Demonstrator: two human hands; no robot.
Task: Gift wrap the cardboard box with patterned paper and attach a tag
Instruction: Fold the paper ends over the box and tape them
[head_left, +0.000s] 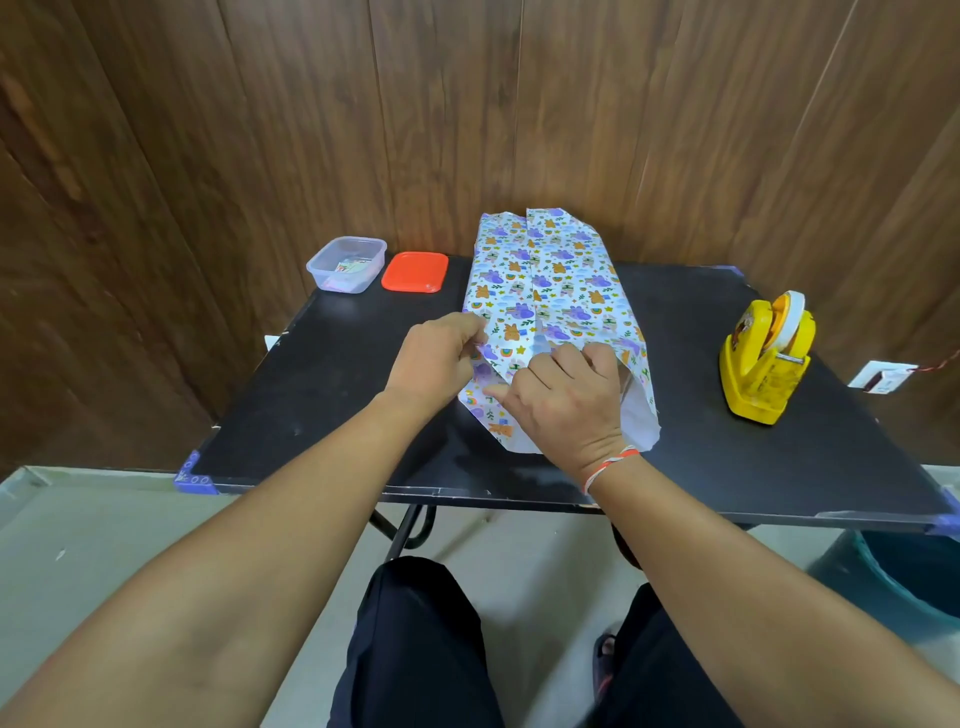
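The cardboard box is hidden under patterned paper (550, 280), white with purple and orange animals, which is wrapped around it with a seam running down the top. It lies lengthwise in the middle of the black table (322, 395). My left hand (441, 358) pinches the paper at the near left corner of the box. My right hand (566, 400) presses down on the loose near end flap, fingers curled onto the paper. The white underside of the paper shows at the near right, where the end stands open.
A yellow tape dispenser (766, 358) stands at the right of the table. At the back left sit a clear plastic container (347, 264) with small items inside and its red lid (415, 272) beside it. A wood-panelled wall rises right behind the table.
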